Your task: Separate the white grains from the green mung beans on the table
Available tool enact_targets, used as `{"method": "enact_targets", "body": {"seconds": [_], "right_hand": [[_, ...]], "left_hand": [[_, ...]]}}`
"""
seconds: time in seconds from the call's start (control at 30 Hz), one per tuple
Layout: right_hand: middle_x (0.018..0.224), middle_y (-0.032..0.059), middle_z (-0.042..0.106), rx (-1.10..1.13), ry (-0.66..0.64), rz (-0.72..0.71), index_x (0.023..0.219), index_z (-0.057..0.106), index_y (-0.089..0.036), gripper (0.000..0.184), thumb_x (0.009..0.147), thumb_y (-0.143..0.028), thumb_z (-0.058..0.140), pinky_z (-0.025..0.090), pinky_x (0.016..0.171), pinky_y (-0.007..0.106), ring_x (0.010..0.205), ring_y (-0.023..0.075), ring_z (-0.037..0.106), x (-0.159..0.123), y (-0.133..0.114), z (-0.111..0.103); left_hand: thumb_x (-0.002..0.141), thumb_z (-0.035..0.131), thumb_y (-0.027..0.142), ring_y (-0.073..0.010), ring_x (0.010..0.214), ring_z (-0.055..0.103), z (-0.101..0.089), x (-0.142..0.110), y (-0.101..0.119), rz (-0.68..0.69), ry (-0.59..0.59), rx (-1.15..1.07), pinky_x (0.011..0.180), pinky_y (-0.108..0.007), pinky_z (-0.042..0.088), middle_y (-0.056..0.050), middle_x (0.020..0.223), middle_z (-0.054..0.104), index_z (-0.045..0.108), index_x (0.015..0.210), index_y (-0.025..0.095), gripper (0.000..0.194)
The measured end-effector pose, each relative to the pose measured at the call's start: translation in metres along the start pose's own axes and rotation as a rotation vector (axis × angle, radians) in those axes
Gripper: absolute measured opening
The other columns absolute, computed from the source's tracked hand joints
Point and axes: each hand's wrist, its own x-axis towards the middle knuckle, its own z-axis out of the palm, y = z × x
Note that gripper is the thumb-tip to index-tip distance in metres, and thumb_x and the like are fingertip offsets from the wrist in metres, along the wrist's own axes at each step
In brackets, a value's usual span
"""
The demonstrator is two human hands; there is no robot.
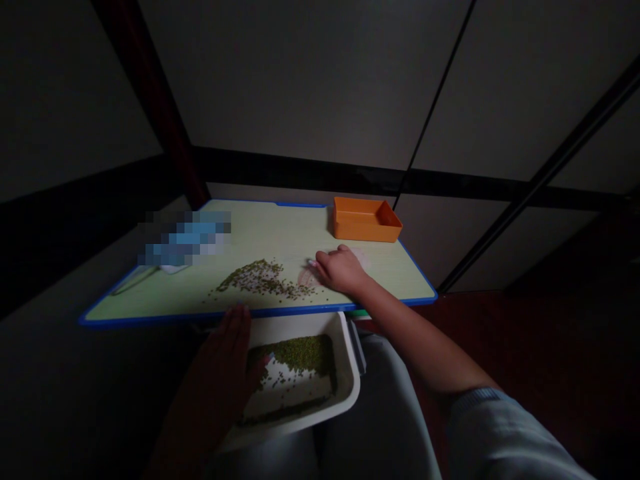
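A small pale-green table point(260, 227) with a blue rim carries a scatter of small green beans point(257, 279). My right hand point(341, 269) lies palm down on the table at the right end of the scatter, fingers together and pointing left at the beans. Below the table's near edge a white tray point(350, 393) holds more green beans point(300, 353). My left hand point(220, 380) holds the tray's left side, fingers stretched along its rim, thumb inside.
An orange box point(366, 220) stands at the table's far right corner. A blurred blue-and-white object point(185, 240) sits at the table's left. Dark walls and a dark floor surround the table; the tray rests over my lap.
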Motion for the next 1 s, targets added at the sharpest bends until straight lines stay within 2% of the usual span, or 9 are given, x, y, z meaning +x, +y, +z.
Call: {"method": "enact_targets", "body": {"seconds": [0.23,0.4,0.57,0.73,1.0], "right_hand": [[0.083,0.0105,0.073,0.112,0.086,0.108,0.097,0.064,-0.015,0.034,0.1,-0.036,0.037,0.029,0.078,0.03,0.075,0.0187,0.061,-0.018,0.014,0.001],[0.071,0.0037,0.069,0.399,0.108,0.12,0.08,0.067,-0.018,0.033,0.096,-0.037,0.047,0.03,0.065,0.025,0.064,0.0138,0.055,-0.032,0.028,0.007],[0.067,0.0004,0.066,0.622,0.141,0.196,0.084,0.07,-0.017,0.026,0.092,-0.037,0.055,0.028,0.057,0.022,0.061,0.0115,0.052,-0.034,0.029,0.016],[0.067,-0.0002,0.066,0.606,0.168,0.181,0.088,0.071,-0.02,0.024,0.092,-0.038,0.056,0.03,0.058,0.021,0.061,0.0119,0.053,-0.033,0.025,0.016],[0.073,0.0016,0.07,0.513,0.134,0.107,0.087,0.071,-0.021,0.024,0.093,-0.036,0.053,0.033,0.063,0.022,0.067,0.0143,0.059,-0.035,0.023,0.015]], "left_hand": [[0.089,0.026,0.064,-0.0339,0.138,0.04,0.005,0.002,-0.002,-0.017,0.027,-0.026,0.106,-0.047,0.041,-0.025,0.149,0.041,0.01,0.15,0.005,0.086],[0.089,0.029,0.061,-0.0348,0.138,0.04,0.008,0.004,0.0,-0.036,0.059,-0.032,0.107,-0.048,0.04,-0.026,0.148,0.041,0.012,0.149,0.004,0.085],[0.089,0.029,0.059,-0.0363,0.141,0.036,0.011,0.005,0.003,-0.041,0.074,-0.045,0.108,-0.05,0.039,-0.027,0.148,0.039,0.01,0.149,0.004,0.084],[0.09,0.029,0.059,-0.0377,0.138,0.039,0.013,0.007,0.005,-0.057,0.077,-0.015,0.107,-0.05,0.04,-0.029,0.147,0.039,0.006,0.15,0.004,0.084],[0.09,0.029,0.055,-0.0381,0.141,0.035,0.017,0.009,0.01,-0.08,0.059,-0.006,0.109,-0.051,0.037,-0.031,0.148,0.038,0.005,0.149,0.001,0.083]]}}
